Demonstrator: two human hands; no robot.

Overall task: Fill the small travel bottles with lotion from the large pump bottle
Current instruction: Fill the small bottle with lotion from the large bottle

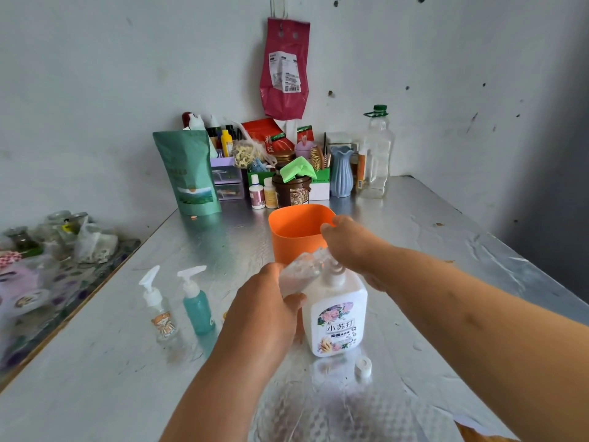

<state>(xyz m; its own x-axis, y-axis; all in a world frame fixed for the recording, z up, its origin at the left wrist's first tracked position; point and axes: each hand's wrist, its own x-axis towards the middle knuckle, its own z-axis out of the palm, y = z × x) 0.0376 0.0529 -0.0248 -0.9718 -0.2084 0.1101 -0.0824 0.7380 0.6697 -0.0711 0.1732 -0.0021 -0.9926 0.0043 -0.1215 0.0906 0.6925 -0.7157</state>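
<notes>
On the foil-covered counter (414,224), starting at the left, two small pump bottles stand upright and near each other: a clear one with a cartoon sticker (158,306) and a teal one (197,301), both with their white pump heads fitted. Neither is being handled, and whether the clear one holds any lotion cannot be told.

Further right, the left hand (267,307) has its grip wrapped around a small clear travel bottle (299,271), tilting it so its mouth points toward the top of the large white pump bottle (334,314). That large bottle stands upright on the counter, with an orange cup (294,231) just behind it. The right hand (350,244) sits over the pump head, which it hides; its grip looks curled down on the pump, though the fingers are partly out of sight.

To the right of the large bottle's base, a small white cap (363,366) lies loose on the counter, probably belonging to the held bottle.

The step in hand appears to be dispensing into the clear travel bottle. The next move likely calls for keeping its narrow mouth right under the nozzle while the right hand presses the pump down steadily, then bringing the bottle upright before recapping. A slight misalignment could send lotion over the left fingers.
</notes>
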